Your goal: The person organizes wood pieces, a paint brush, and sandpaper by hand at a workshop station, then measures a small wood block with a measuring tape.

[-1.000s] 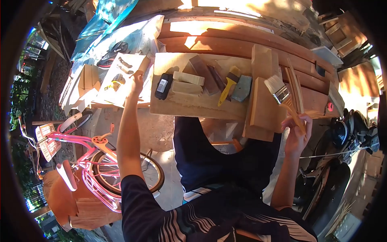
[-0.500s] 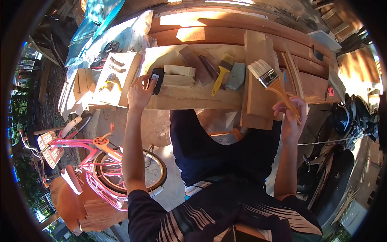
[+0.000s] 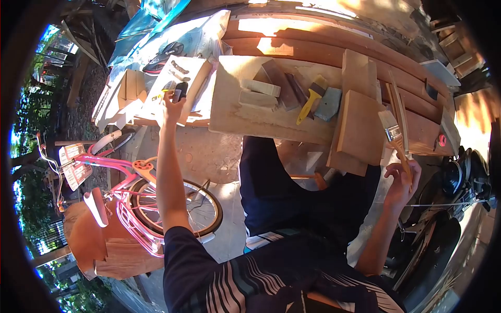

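My left hand is closed around a black phone, above a light board on the left. Something yellow shows beside those fingers, partly hidden. In my right hand, the fingers grip the wooden handle of a paintbrush, its pale bristles pointing up and away from me. Between the hands, a thick wooden board carries small wood blocks, dark wood strips, a yellow-handled brush and a grey-blue block.
Stacked planks overhang the bench's front edge at right. Farther back lie long reddish boards. A pink bicycle stands at my left, and a dark motorcycle at my right. Blue plastic sheeting covers the far left.
My left hand has carried the phone leftward off the thick board to above the light board. The paintbrush in my right hand now sits lower and more upright. The camera view has shifted.
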Available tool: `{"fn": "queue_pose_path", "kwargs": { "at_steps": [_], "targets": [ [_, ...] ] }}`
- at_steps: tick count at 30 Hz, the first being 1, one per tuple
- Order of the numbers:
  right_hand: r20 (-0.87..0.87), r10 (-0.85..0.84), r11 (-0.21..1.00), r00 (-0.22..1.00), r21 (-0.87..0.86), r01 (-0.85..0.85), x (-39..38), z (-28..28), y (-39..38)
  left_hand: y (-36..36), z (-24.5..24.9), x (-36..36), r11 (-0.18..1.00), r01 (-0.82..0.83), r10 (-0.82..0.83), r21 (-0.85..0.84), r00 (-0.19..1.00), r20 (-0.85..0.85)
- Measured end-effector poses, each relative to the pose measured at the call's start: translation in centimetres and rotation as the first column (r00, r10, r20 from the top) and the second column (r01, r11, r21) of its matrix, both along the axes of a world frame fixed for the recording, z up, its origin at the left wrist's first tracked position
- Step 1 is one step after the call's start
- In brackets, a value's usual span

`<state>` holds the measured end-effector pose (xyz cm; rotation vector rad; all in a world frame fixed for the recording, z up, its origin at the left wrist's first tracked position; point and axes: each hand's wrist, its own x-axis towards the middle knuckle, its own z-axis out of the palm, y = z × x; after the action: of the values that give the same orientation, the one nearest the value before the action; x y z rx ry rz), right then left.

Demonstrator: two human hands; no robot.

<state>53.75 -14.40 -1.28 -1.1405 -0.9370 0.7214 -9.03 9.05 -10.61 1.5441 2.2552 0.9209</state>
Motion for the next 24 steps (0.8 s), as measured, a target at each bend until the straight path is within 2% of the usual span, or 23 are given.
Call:
{"fn": "queue_pose_path", "kwargs": {
  "at_steps": [2, 3, 4, 6, 7, 8, 10, 13, 15, 16, 18, 20, 22, 24],
  "targets": [
    [0.032, 0.014, 1.000, 0.999, 0.011, -0.015, 0.0, 0.2, 0.5, 2.8, -3.8, -5.5, 0.998, 0.058, -0.054, 0.040, 0.995, -0.078],
    [0.054, 0.027, 1.000, 0.998, 0.011, -0.028, 0.0, 0.3, 0.7, 3.5, -5.0, -6.6, 0.992, 0.090, -0.071, 0.084, 0.976, -0.206],
    [0.073, 0.041, 0.999, 0.996, 0.010, -0.042, -0.1, 0.4, 0.9, 4.6, -5.8, -7.8, 0.996, 0.085, -0.075, 0.041, 0.976, -0.205],
    [0.119, 0.038, 0.999, 0.992, 0.016, -0.040, -0.9, 0.5, 1.6, 6.3, -8.6, -9.6, 0.995, 0.048, -0.043, 0.092, 0.997, -0.058],
    [0.135, 0.046, 0.999, 0.990, 0.020, -0.050, -1.5, 0.4, 2.2, 6.9, -8.8, -10.4, 0.998, 0.048, -0.030, 0.031, 0.895, -0.446],
    [0.144, 0.060, 0.998, 0.988, 0.017, -0.063, -2.0, 0.3, 2.7, 7.1, -9.6, -10.7, 0.999, 0.021, -0.003, 0.031, 0.876, -0.482],
    [0.178, 0.073, 0.997, 0.981, 0.005, -0.075, -2.1, 0.1, 3.1, 5.5, -3.5, -5.4, 0.966, -0.181, 0.037, -0.184, 0.802, -0.596],
    [0.163, 0.059, 0.998, 0.985, -0.024, -0.056, -2.5, 0.4, 3.6, 4.3, -3.6, -3.7, 0.997, -0.047, 0.075, 0.060, 0.746, -0.662],
    [0.171, 0.044, 0.999, 0.984, -0.021, -0.041, -2.1, 0.2, 3.4, 2.9, -1.7, -0.7, 0.991, 0.119, -0.058, 0.069, 0.816, -0.575],
    [0.174, 0.036, 0.999, 0.984, -0.011, -0.035, -1.5, 0.0, 3.7, 1.4, 0.7, 1.9, 0.991, 0.132, -0.104, 0.005, 0.801, -0.589],
    [0.152, -0.049, 0.999, 0.987, 0.008, 0.049, -0.1, -0.1, 3.4, -0.6, 1.1, 4.3, 0.928, 0.357, -0.314, 0.107, 0.904, -0.290],
    [0.104, -0.153, 0.988, 0.983, 0.012, 0.153, 1.5, -0.2, 3.2, -3.2, 4.1, 8.9, 0.914, 0.405, -0.396, -0.007, 0.889, -0.231],
    [0.041, -0.277, 0.961, 0.960, 0.005, 0.277, 3.8, -0.4, 3.6, -4.8, 6.1, 12.6, 0.850, 0.525, -0.510, 0.045, 0.840, -0.185],
    [0.071, -0.319, 0.943, 0.945, -0.070, 0.324, 6.2, -1.7, 4.1, -5.6, 7.5, 15.4, 0.803, 0.594, -0.583, 0.047, 0.799, -0.144]
  ]
}}
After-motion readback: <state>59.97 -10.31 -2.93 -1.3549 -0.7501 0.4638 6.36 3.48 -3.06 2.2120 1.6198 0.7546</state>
